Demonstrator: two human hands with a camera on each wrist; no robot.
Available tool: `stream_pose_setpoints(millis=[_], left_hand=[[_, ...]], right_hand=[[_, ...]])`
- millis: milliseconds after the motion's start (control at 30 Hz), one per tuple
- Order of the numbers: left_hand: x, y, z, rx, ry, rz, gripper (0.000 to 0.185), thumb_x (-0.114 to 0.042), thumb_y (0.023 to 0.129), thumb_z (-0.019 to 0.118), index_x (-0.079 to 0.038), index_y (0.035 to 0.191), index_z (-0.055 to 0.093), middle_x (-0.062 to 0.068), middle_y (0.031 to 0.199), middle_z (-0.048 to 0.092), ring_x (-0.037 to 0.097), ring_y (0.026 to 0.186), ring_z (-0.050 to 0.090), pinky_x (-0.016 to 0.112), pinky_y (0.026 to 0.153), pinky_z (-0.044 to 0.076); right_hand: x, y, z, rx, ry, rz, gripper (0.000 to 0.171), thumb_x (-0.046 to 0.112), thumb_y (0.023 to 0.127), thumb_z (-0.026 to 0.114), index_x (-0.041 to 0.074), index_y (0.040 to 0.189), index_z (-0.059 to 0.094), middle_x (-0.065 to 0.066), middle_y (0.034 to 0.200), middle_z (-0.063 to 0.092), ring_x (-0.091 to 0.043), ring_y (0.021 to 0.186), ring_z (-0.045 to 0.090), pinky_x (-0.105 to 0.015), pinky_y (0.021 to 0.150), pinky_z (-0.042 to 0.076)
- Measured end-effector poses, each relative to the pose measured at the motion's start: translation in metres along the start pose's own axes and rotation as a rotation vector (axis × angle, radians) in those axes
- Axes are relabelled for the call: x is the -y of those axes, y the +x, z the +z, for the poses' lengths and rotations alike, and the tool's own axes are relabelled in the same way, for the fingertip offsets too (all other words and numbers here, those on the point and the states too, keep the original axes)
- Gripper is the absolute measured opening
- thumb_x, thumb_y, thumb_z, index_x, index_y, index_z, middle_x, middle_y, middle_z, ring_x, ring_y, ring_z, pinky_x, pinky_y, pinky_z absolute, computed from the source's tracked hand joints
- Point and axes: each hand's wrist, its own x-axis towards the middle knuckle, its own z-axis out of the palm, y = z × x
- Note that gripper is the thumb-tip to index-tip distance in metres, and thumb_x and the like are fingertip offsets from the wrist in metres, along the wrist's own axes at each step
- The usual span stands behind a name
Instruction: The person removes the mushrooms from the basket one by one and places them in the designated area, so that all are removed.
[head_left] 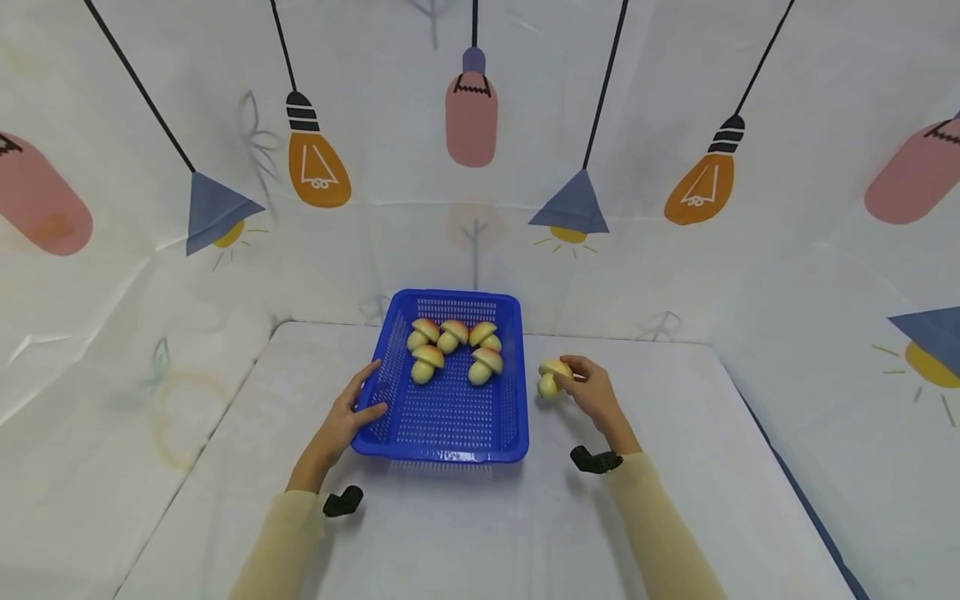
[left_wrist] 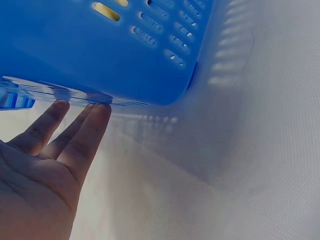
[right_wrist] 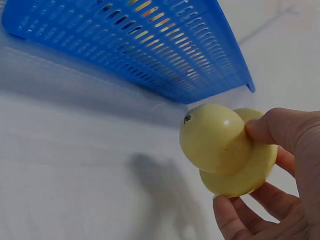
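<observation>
- With the right hand (head_left: 596, 396), grips a yellow toy mushroom (head_left: 549, 386) between thumb and fingers.
- Holds it just right of the blue basket (head_left: 450, 457), over the white table (head_left: 675, 417).
- With the left hand (head_left: 339, 421), holds the basket by its left rim, thumb over the edge, fingers against the outer wall.
- Inside the basket, toward the far end: five orange-tinged mushrooms (head_left: 453, 336), three across the back, two nearer.
- Wears cream sleeves (head_left: 663, 521), with a black device (head_left: 595, 461) at each wrist.
- Behind the table: a white sheet (head_left: 405, 125) printed with hanging lamps (head_left: 320, 171).
</observation>
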Motion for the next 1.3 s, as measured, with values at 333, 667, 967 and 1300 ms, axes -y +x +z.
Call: stream_pose_setpoints(millis=[333, 667, 967, 1300], left_hand=[[0.006, 0.0, -0.001, 0.009, 0.008, 0.024, 0.077, -0.025, 0.103, 0.061, -0.04, 0.164, 0.017, 0.022, 0.17, 0.015, 0.05, 0.148, 0.031, 0.07, 0.116, 0.029], [0.007, 0.002, 0.001, 0.002, 0.016, 0.018, 0.077, -0.024, 0.103, 0.06, -0.04, 0.165, 0.016, 0.025, 0.169, 0.019, 0.051, 0.146, 0.035, 0.07, 0.115, 0.032], [0.002, 0.002, 0.001, -0.006, 0.016, 0.003, 0.076, -0.026, 0.102, 0.06, -0.045, 0.163, 0.018, 0.021, 0.17, 0.017, 0.05, 0.149, 0.031, 0.07, 0.116, 0.029], [0.003, 0.002, 0.001, -0.004, 0.001, 0.003, 0.077, -0.025, 0.102, 0.06, -0.046, 0.163, 0.018, 0.02, 0.171, 0.015, 0.05, 0.149, 0.03, 0.07, 0.117, 0.029]], right_hand=[[-0.011, -0.001, -0.006, 0.01, -0.063, -0.041, 0.048, 0.018, 0.099, 0.066, -0.001, 0.143, 0.056, -0.025, 0.147, 0.055, -0.038, 0.137, 0.052, -0.046, 0.109, 0.048], [-0.021, -0.001, -0.01, 0.048, -0.067, 0.027, 0.05, 0.015, 0.097, 0.064, 0.002, 0.144, 0.055, -0.024, 0.149, 0.053, -0.041, 0.137, 0.051, -0.051, 0.111, 0.045], [-0.026, 0.002, -0.009, 0.08, -0.063, 0.033, 0.049, 0.015, 0.098, 0.061, 0.004, 0.145, 0.055, -0.023, 0.153, 0.05, -0.043, 0.138, 0.051, -0.047, 0.109, 0.047], [-0.025, 0.0, -0.009, 0.099, -0.039, 0.022, 0.049, 0.011, 0.096, 0.061, 0.005, 0.145, 0.056, -0.02, 0.152, 0.052, -0.035, 0.129, 0.056, -0.032, 0.096, 0.047]])
